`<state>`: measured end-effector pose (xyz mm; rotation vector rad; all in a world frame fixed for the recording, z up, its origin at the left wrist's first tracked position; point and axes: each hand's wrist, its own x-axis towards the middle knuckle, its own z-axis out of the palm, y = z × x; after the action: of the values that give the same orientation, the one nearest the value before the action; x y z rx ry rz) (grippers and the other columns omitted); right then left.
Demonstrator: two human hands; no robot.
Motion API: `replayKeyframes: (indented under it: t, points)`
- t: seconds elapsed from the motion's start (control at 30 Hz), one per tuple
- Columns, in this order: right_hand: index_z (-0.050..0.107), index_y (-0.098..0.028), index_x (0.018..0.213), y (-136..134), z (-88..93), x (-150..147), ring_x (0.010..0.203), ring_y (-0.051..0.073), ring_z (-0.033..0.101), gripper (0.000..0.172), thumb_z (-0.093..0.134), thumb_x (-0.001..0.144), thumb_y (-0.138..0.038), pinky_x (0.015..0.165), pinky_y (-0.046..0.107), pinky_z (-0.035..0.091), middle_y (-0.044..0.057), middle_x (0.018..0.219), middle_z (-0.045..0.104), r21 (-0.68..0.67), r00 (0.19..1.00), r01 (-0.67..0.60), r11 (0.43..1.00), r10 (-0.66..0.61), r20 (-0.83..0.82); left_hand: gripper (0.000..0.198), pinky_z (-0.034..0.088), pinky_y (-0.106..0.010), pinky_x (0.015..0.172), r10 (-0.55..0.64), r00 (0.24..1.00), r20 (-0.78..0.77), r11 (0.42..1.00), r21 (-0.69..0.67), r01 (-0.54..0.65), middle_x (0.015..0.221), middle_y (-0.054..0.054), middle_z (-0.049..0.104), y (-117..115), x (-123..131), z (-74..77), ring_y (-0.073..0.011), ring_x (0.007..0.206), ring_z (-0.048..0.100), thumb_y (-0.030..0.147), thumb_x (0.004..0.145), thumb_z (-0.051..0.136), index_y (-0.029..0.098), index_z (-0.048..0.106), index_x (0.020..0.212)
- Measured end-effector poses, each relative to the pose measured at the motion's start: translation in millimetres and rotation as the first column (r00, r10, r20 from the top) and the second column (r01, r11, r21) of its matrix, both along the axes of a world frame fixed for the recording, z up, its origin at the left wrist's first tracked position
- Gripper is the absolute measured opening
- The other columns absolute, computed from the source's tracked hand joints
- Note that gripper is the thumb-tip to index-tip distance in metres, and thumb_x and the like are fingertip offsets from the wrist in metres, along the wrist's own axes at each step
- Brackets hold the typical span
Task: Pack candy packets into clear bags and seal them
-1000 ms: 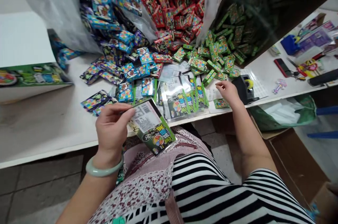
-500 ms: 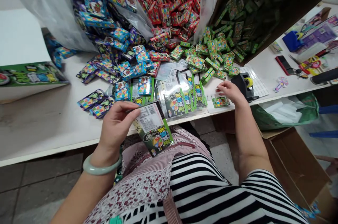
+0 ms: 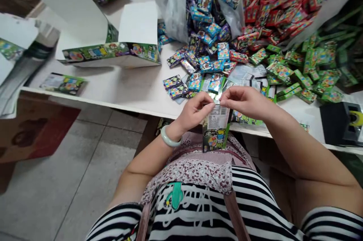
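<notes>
My left hand (image 3: 195, 111) and my right hand (image 3: 243, 101) both pinch the top edge of a clear printed packet (image 3: 216, 126) that hangs upright over my lap, just in front of the white table's edge (image 3: 119, 101). The packet shows a barcode label above a green and black printed panel. A pale green bangle (image 3: 169, 137) circles my left wrist. Right behind my hands lie flat empty packets (image 3: 249, 78) and small blue boxes (image 3: 195, 82).
Plastic bags spill heaps of blue boxes (image 3: 208, 17), red boxes (image 3: 272, 6) and green boxes (image 3: 309, 70) over the table. A black tape dispenser (image 3: 342, 122) stands at the right. An open white display carton (image 3: 113, 50) sits at the left, a cardboard box (image 3: 31, 127) on the floor.
My right hand has come off the table beside the tape dispenser and joined my left hand on the packet's top edge. The packet now hangs upright. My view has swung left.
</notes>
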<state>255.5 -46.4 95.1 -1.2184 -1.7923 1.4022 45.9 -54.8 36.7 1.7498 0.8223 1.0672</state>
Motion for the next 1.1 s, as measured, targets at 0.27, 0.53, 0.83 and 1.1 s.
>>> replayKeyframes:
  t: [0.27,0.53,0.83,1.1]
  points:
    - [0.066,-0.022,0.07,11,-5.6,-5,0.059,0.013,0.053,0.038,0.079,0.074,-0.057,0.053,0.029,0.042,0.0,0.065,0.063,-0.055,0.999,0.013,0.998,-0.011,0.042,0.025,0.046,-0.032,0.071,-0.005,0.997,0.078,0.998,-0.068,0.01,0.078,0.0,0.058,5,3,1.5,-0.0141,0.075,0.055,0.043,0.089,0.067,0.022,0.057,0.08]
    - [0.064,-0.021,0.069,16,-16.0,-9,0.057,0.012,0.048,0.025,0.08,0.075,-0.039,0.055,0.03,0.039,-0.002,0.062,0.059,-0.088,0.988,0.101,0.991,-0.09,0.124,0.02,0.047,-0.03,0.071,0.09,0.993,0.072,0.993,0.068,-0.095,0.078,0.001,0.059,3,6,-12.1,-0.0126,0.074,0.057,0.032,0.087,0.071,0.022,0.054,0.081]
    - [0.058,-0.02,0.076,18,-27.7,-7,0.064,0.012,0.056,0.007,0.055,0.081,-0.016,0.062,0.025,0.047,-0.002,0.07,0.06,-0.511,0.986,0.031,0.859,-0.109,-0.125,0.023,0.054,-0.027,0.076,0.021,0.988,-0.152,0.998,0.056,-0.012,0.094,-0.002,0.069,9,-4,0.0,-0.0147,0.083,0.065,0.033,0.083,0.072,0.02,0.064,0.101]
    - [0.053,-0.016,0.125,0,-70.5,181,0.101,0.033,0.065,0.052,0.067,0.083,-0.043,0.097,0.054,0.047,0.014,0.106,0.069,0.391,0.331,0.741,0.545,-0.804,0.494,0.031,0.051,-0.02,0.065,0.689,0.674,0.267,0.718,-0.374,-0.587,0.089,0.0,0.064,43,-28,-19.4,-0.0095,0.076,0.06,0.018,0.063,0.065,0.015,0.057,0.093]
